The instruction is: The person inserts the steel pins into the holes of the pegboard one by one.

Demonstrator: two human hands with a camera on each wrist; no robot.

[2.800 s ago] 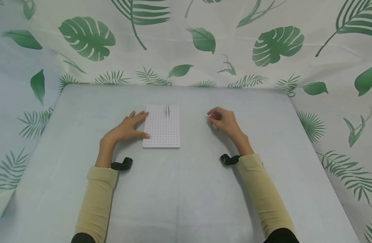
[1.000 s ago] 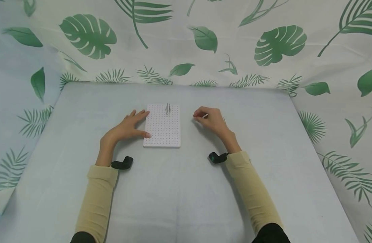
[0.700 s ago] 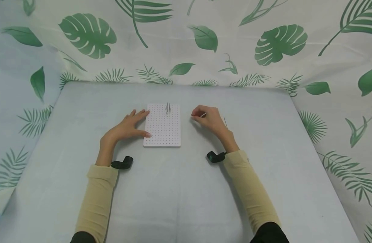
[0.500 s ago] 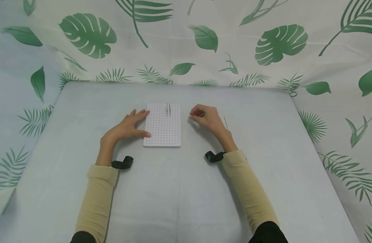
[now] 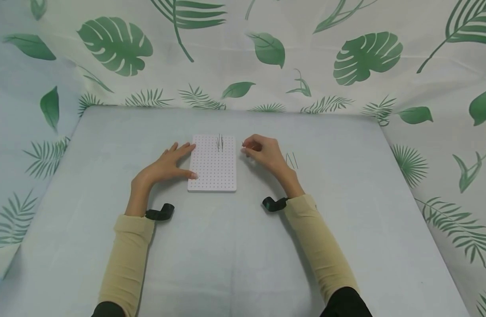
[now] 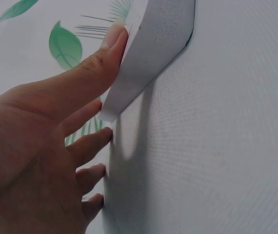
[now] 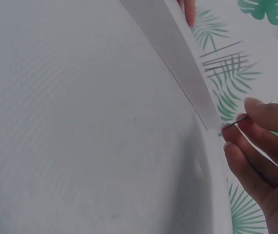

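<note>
A white board with rows of small holes (image 5: pixel 211 176) lies flat on the table. Several thin dark needles (image 5: pixel 222 144) stand upright in its far part. My left hand (image 5: pixel 161 171) rests at the board's left side, fingers spread, with the thumb (image 6: pixel 113 39) on the near left edge. Just off the board's right side, my right hand (image 5: pixel 264 152) pinches a thin dark needle (image 7: pixel 237 121) between thumb and fingertips. The needle slants in the right wrist view.
Two loose needles (image 5: pixel 294 160) lie on the pale cloth-covered table (image 5: pixel 235 246), right of my right hand. A leaf-print cloth (image 5: pixel 243 61) hangs behind the table and along its sides. A small black camera sits on each wrist.
My right hand has moved left toward the board with the pinched needle, uncovering the two loose needles on the table. My left hand and the board stay in place.
</note>
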